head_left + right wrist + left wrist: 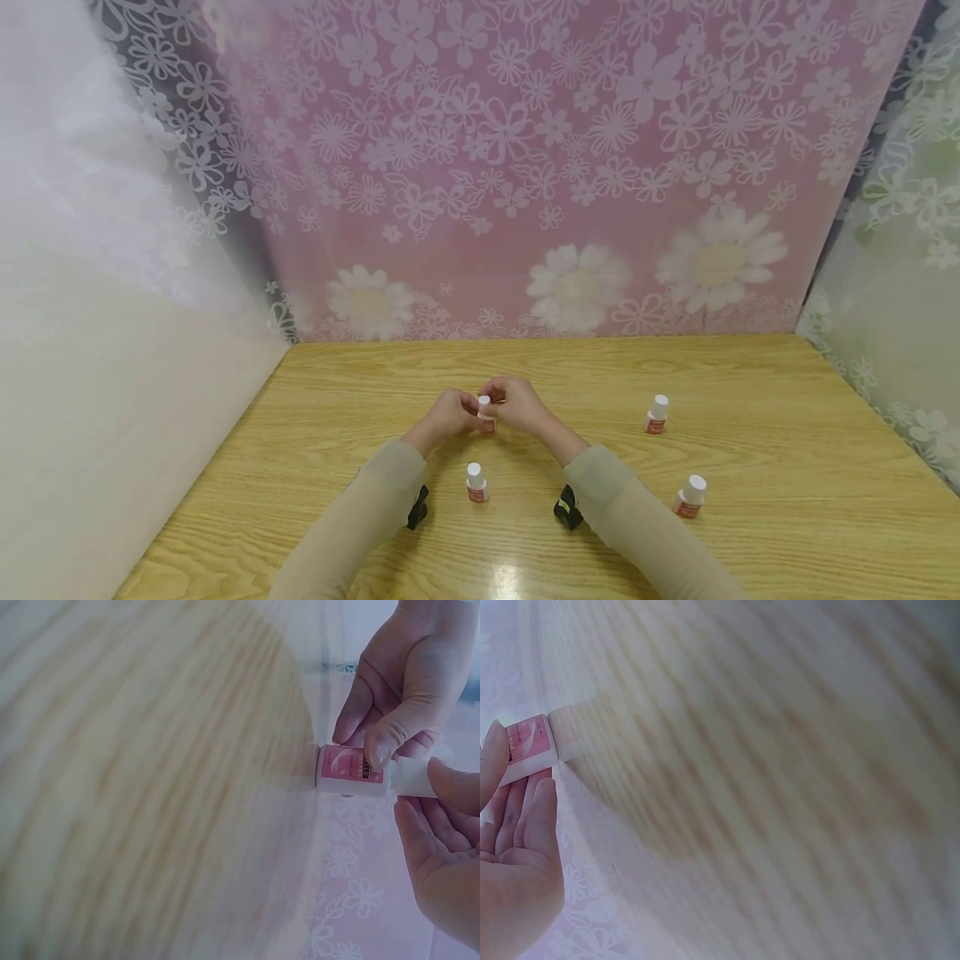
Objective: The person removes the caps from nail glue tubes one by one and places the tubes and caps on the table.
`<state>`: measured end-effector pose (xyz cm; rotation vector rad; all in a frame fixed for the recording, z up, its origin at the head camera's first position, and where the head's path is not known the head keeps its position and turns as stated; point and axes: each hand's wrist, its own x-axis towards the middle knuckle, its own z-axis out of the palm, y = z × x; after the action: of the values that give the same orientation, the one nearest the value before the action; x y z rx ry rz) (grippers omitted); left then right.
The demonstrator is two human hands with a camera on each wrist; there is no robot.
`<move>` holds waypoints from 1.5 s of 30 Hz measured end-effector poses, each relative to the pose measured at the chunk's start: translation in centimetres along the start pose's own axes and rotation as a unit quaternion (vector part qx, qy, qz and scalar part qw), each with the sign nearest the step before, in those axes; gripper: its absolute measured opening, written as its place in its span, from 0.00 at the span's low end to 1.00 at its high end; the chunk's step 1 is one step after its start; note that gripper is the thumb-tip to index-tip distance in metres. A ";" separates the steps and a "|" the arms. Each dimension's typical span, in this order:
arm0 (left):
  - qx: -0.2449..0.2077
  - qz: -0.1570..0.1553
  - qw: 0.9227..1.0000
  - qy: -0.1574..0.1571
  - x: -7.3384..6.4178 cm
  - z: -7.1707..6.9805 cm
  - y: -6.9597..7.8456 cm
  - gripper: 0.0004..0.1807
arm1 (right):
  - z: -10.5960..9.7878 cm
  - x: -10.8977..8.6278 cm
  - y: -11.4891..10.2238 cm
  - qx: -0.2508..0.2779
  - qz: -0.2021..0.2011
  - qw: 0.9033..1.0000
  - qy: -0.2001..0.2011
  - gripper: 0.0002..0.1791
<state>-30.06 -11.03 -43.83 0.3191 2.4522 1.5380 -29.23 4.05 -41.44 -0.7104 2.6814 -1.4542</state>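
In the head view both hands meet at a small white bottle [484, 402] with a pink-red label, standing upright at the middle of the table. My left hand [450, 412] grips its body, thumb across the label [346, 763] in the right wrist view. At the white cap [412, 777], my right hand [517, 406] pinches with thumb and fingers. The left wrist view shows the left hand [525, 825] around the labelled body [531, 742], its base close to the wood.
A matching bottle [477, 483] stands nearer, between the forearms. To the right are two more, one farther back [656, 415] and one nearer [689, 497]. Floral curtain [465, 167] closes off the back of the wooden table [360, 375], with pale sheets at both sides.
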 end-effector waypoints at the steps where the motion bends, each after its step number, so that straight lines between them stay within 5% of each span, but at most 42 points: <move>1: -0.001 0.000 1.000 -0.001 0.0 0.0 0.0 0.08 | 0.0 0.0 0.0 0.001 -0.002 1.000 -0.002 0.08; 19: -0.007 0.011 1.000 0.001 -0.1 0.0 0.0 0.06 | -0.1 0.0 0.1 0.021 0.021 1.000 -0.007 0.16; 25: -0.032 0.006 0.999 -0.007 0.0 0.1 -0.2 0.06 | 0.0 -0.1 0.0 0.023 0.048 0.999 0.009 0.14; 37: 0.004 0.001 1.000 0.008 -0.1 0.1 -0.1 0.07 | 0.3 -0.1 0.0 -0.004 0.045 0.999 0.029 0.12; 45: -0.009 0.004 1.000 0.002 -0.1 0.0 -0.1 0.07 | 0.2 -0.1 -0.1 0.005 0.037 0.999 0.024 0.09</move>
<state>-29.98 -11.05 -43.94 0.3239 2.4412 1.5648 -29.11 3.87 -41.53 -0.5773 2.7015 -1.4864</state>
